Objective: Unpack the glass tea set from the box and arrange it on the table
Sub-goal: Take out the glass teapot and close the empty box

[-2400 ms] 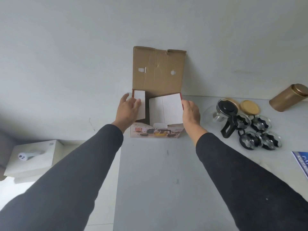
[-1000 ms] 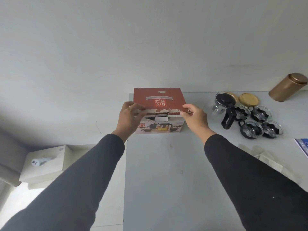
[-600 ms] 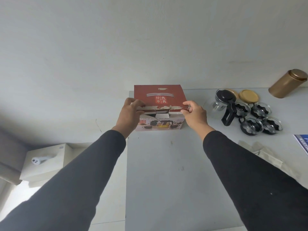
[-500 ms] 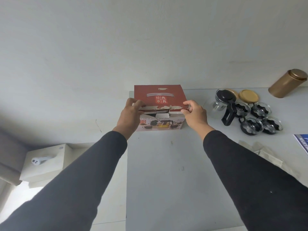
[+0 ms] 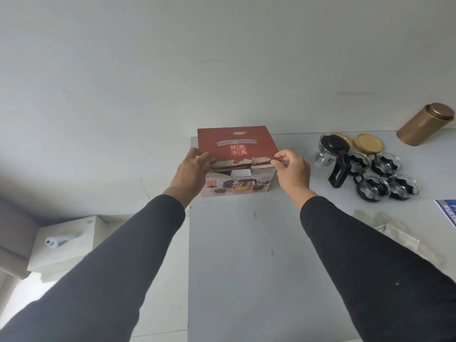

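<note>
We've got the box (image 5: 235,161) at the table's (image 5: 259,255) far left edge, red lid down. Left hand (image 5: 191,174) grips the lid's front-left corner; right hand (image 5: 292,172) pinches its front-right edge. Teapot (image 5: 333,150) and four cups (image 5: 385,178) sit well right of the box.

The table (image 5: 246,267) before the box (image 5: 234,144) lies bare; teapot (image 5: 333,154) and cups (image 5: 385,178) crowd its right.

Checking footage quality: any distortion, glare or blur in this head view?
Head view: wide-angle bending tilts the gold canister and stretches the sleeves; light is soft and even, no harsh glare; box lettering is readable; the glass cups look slightly soft.
</note>
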The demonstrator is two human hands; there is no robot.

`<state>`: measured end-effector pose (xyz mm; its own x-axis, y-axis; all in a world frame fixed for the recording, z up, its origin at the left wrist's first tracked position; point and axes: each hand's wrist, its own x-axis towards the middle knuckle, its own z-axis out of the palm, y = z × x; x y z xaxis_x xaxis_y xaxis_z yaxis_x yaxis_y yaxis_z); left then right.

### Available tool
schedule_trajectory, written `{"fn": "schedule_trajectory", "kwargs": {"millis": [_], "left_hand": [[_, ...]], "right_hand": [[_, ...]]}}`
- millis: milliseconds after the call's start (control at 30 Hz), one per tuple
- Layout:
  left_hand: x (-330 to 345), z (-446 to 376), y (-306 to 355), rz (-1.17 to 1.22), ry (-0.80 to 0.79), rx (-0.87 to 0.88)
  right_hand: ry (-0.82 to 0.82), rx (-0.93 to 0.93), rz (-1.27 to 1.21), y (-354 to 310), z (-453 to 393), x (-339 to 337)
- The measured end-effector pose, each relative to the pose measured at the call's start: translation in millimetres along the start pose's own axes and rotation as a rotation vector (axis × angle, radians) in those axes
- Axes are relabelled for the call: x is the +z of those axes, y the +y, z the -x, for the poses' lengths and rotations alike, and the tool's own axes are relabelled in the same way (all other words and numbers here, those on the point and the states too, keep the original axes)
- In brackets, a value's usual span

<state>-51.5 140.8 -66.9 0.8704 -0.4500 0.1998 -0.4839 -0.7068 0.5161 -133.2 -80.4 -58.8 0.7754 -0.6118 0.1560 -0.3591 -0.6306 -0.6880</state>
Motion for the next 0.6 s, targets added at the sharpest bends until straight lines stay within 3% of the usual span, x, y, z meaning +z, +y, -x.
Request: {"fn": "schedule_trajectory", "kwargs": {"millis": [300,500,600], "left_hand": [[0.3,0.6,-6.1,0.018,-0.013,-0.021],[-0.7,1.6,-6.1,0.068,-0.011,-0.047],[-1.9,2.2,-5.4,0.084,-0.018,-0.061]], "right_hand": [[-0.009,-0.042,0.096,10.6,-4.2,11.2],[-0.068,-0.551,0.181,2.1,3.6,19.0],[-0.122,-0.676,0.203,-6.3,7.9,30.5]]}}
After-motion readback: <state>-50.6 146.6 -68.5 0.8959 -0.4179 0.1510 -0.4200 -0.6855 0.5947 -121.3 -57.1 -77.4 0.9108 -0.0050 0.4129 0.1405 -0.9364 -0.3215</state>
